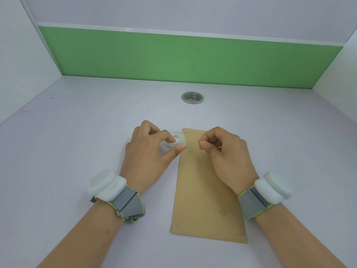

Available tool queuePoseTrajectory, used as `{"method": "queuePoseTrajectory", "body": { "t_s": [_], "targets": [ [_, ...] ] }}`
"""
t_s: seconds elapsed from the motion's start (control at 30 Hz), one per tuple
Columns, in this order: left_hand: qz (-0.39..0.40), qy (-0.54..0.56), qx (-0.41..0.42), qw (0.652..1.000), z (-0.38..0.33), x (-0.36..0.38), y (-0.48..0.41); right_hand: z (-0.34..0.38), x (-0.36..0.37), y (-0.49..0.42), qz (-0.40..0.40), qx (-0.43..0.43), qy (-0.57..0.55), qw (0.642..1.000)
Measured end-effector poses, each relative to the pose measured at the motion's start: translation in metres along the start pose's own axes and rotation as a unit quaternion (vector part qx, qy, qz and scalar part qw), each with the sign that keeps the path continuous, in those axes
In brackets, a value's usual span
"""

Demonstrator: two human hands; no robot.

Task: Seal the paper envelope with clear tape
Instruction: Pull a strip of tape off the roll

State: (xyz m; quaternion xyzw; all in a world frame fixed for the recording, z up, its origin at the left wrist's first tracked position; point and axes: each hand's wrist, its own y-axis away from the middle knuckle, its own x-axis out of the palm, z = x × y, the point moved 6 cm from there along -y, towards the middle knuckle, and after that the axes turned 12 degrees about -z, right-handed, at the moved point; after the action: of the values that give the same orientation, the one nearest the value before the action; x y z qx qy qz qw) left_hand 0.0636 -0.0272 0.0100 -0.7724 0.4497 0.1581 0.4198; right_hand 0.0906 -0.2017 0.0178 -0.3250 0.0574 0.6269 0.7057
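On a pale grey table (77, 132), a long brown paper envelope (206, 190) lies lower centre.
Left hand (146, 151) grips a small clear tape roll (176, 141) at its upper-left corner; right hand (226, 151) pinches thumb to forefinger, contents unclear.

A pale lilac-white counter (77, 151) spreads under soft, even light. Near its back edge sits 1 round, metal-rimmed cable hole (192, 97). A green back panel (173, 59) stands behind it, capped by a white strip (173, 34), with a plain white wall (193, 12) above. 2 white side partitions close it in, left (19, 64) and right (343, 70).
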Motion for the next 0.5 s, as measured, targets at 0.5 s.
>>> {"method": "queuePoseTrajectory", "body": {
  "t_s": [0.5],
  "targets": [
    [0.062, 0.066, 0.019, 0.996, -0.012, 0.004, 0.004, -0.003, -0.003, 0.000, -0.048, 0.024, 0.021, 0.998]
  ]
}}
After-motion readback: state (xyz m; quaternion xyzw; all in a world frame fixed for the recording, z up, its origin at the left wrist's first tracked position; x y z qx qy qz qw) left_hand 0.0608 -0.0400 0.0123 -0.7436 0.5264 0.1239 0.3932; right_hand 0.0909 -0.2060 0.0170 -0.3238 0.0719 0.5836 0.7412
